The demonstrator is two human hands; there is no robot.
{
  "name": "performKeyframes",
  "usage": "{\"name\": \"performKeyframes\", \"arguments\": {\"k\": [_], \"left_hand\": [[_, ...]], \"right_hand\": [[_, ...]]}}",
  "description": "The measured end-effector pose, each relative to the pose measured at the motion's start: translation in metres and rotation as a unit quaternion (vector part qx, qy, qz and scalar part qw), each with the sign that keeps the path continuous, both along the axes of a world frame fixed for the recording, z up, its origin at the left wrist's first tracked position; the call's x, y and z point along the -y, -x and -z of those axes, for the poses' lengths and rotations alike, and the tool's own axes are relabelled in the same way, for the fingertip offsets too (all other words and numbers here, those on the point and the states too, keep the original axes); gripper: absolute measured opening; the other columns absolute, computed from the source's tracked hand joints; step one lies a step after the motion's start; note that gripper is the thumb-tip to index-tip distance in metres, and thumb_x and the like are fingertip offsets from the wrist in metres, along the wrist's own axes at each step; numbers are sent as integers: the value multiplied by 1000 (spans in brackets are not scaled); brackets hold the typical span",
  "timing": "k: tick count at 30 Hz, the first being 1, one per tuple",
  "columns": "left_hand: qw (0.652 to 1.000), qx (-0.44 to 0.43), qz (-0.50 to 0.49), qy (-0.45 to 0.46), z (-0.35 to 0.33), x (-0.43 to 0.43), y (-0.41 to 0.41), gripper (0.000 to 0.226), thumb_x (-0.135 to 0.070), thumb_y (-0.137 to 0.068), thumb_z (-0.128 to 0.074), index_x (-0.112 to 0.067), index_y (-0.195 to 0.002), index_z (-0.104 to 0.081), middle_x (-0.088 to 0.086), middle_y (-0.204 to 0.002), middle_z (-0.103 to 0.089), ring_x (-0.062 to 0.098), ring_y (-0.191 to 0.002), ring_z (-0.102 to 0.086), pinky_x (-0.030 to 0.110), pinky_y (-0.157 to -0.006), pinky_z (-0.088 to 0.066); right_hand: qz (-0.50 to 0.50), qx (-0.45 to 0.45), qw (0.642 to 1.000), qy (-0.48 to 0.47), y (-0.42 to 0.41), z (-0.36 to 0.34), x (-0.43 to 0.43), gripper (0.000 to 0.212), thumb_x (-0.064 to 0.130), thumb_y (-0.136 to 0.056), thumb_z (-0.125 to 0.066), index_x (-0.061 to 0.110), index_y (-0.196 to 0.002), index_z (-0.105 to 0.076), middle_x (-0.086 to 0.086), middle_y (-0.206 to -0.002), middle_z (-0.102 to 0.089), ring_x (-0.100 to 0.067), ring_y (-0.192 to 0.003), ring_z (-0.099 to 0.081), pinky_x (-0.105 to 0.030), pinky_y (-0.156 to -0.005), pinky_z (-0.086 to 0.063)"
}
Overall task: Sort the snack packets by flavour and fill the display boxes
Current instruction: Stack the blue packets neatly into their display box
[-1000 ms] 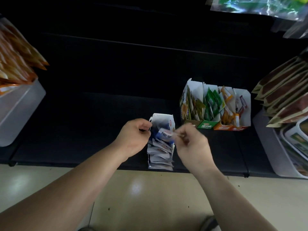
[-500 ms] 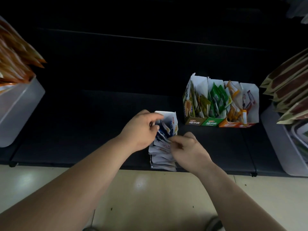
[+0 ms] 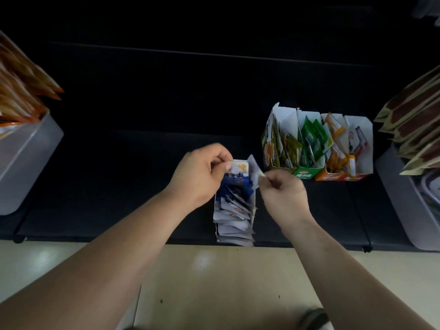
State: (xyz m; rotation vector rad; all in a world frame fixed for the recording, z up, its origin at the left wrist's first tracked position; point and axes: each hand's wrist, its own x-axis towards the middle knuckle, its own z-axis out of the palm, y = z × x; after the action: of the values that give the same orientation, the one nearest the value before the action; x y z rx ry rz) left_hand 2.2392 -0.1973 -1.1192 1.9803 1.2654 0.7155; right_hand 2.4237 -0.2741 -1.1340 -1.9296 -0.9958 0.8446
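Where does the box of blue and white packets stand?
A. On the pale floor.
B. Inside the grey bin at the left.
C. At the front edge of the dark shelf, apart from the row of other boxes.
C: the box of blue and white packets sits at the front edge of the dark shelf, the left hand and right hand pinching its far end; the row of other boxes stands farther back, to its right.

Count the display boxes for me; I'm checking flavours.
5: a blue box in the centre; four in a row to its right: olive, green, orange, and one with red packets. Others may be hidden.
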Motion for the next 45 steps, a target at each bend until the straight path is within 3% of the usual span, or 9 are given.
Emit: {"name": "performKeyframes", "arguments": {"k": [4,12,17,21,26,30,33,37,45], "left_hand": [[998,47,-35,17,-1,-6,2,10,-22,-101,-65,-21,-109,-71,-13,-96,-75,-4,-89,-69,11,-66,-53],[998,14,19,66,-3,3,4,12,-26,-100,-67,-30,-106,-76,-18,-96,-74,-2,-90,-69,28,-81,-60],[987,23,57,147,5,21,8,13,-17,-91,-77,-28,-96,-79,-14,-92,-76,-2,-88,-71,25,-86,-60],[992,41,-55,105,1,24,26,19,-9,-89,-69,-27,-90,-74,-13,-83,-72,0,-76,-67,15,-70,-54],[975,-144,89,142,8,39,39,83,-12,-84,-68,-40,-155,-36,-16,-151,-42,7,-129,-53,29,-104,-50],[969,-157,147,124,29,57,37,111,-27,-79,-81,-38,-164,-10,-23,-168,-10,5,-149,-31,29,-120,-36],[977,-148,98,116,43,59,37,107,-33,-75,-83,-43,-160,-19,-15,-151,-37,9,-126,-54,30,-103,-50],[981,-37,26,190,57,63,36,66,-21,-70,-87,-38,-127,-58,-13,-100,-64,6,-80,-64,28,-74,-58],[973,81,35,215,65,79,20,53,-4,-73,-82,-33,-116,-71,-8,-93,-67,13,-76,-64,30,-70,-58]], "right_hand": [[-4,-33,999,-26,2,-9,1,16,20,-104,-56,25,-90,-61,0,-83,-70,-17,-83,-67,-50,-81,-61],[-64,-90,991,-80,-3,-31,-3,20,13,-107,-53,27,-99,-64,9,-94,-79,-13,-92,-74,-32,-80,-62],[-202,38,979,3,-7,-20,-10,28,10,-104,-55,32,-95,-70,1,-92,-72,-16,-83,-63,-36,-80,-54],[-221,146,964,15,-1,-3,0,33,8,-100,-59,37,-102,-76,10,-113,-50,-10,-116,-46,-21,-101,-38],[-158,-5,987,36,12,-4,20,35,15,-106,-53,45,-111,-71,12,-133,-39,-3,-125,-46,2,-92,-34],[-147,-132,974,113,21,1,38,32,45,-106,-49,57,-135,-58,18,-159,-29,-7,-143,-38,-37,-121,-34],[-133,-115,980,98,24,6,43,31,48,-106,-48,64,-132,-53,18,-158,-36,-6,-144,-39,-38,-125,-31],[-92,-127,985,65,23,6,38,33,38,-106,-55,55,-133,-59,17,-140,-59,-1,-126,-55,-30,-114,-44],[-76,-181,978,76,27,12,32,32,30,-106,-58,51,-129,-65,20,-117,-72,8,-107,-66,-9,-87,-50]]}}
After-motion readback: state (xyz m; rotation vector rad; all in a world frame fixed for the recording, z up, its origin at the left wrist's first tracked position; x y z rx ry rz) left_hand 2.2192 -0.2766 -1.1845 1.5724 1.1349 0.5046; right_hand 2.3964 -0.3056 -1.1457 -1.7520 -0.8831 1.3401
